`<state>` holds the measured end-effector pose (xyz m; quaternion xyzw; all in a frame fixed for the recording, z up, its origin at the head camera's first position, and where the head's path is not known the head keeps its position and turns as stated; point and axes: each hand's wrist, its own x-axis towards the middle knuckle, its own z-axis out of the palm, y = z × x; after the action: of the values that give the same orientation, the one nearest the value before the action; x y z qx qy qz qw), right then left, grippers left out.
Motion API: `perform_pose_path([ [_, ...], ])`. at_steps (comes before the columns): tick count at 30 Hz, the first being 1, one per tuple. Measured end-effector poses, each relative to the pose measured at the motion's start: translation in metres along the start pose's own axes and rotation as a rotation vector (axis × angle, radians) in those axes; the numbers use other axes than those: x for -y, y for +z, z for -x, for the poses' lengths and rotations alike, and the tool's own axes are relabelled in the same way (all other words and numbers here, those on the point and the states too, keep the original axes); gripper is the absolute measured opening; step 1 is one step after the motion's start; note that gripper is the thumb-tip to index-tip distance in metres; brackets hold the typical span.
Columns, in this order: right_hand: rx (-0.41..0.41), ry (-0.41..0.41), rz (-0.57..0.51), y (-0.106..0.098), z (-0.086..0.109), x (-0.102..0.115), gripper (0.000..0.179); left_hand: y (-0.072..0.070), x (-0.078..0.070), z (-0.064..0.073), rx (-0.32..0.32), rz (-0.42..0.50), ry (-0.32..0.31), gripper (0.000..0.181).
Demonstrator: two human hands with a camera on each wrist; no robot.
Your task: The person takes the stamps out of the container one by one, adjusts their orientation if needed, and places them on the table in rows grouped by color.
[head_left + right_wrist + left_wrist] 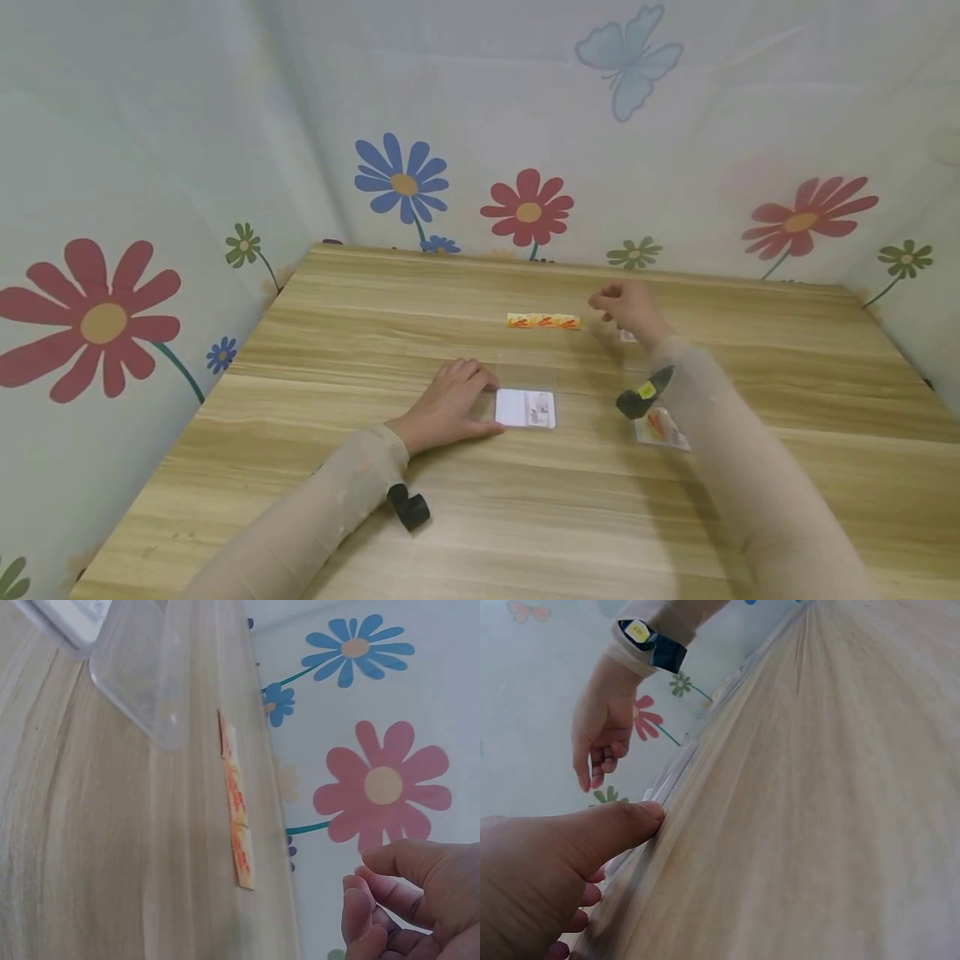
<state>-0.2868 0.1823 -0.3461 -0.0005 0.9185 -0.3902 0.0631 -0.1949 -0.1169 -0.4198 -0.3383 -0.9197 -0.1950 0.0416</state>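
Note:
A small clear plastic case (525, 409) lies opened flat on the table, its transparent lid (139, 675) folded back. White lining and a printed label show inside it. My left hand (448, 406) holds the case's left side, with the thumb (634, 823) at the near corner and the fingers bent toward the hinge. My right hand (628, 310) is raised off the table to the right of a row of small orange-and-yellow packets (543, 321). Its thumb and index fingertips come together, its other fingers are curled, and nothing shows between them.
Under my right forearm, another clear case (662, 428) with an orange packet in it is partly hidden. A small pale printed piece (628, 337) peeks out below my right hand. The wooden table (337, 333) ends at a flower-patterned curtain (465, 100).

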Motion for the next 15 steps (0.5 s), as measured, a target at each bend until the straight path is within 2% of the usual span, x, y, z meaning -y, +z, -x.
perform_pose_path([
  [7, -0.018, -0.06, -0.01, -0.008, 0.01, 0.011, 0.029, 0.002, 0.0, 0.0, 0.003, -0.002, -0.007, 0.055],
  [15, -0.02, -0.084, -0.043, -0.016, 0.021, 0.02, 0.029, -0.001, -0.002, 0.0, 0.014, 0.001, -0.013, 0.054],
])
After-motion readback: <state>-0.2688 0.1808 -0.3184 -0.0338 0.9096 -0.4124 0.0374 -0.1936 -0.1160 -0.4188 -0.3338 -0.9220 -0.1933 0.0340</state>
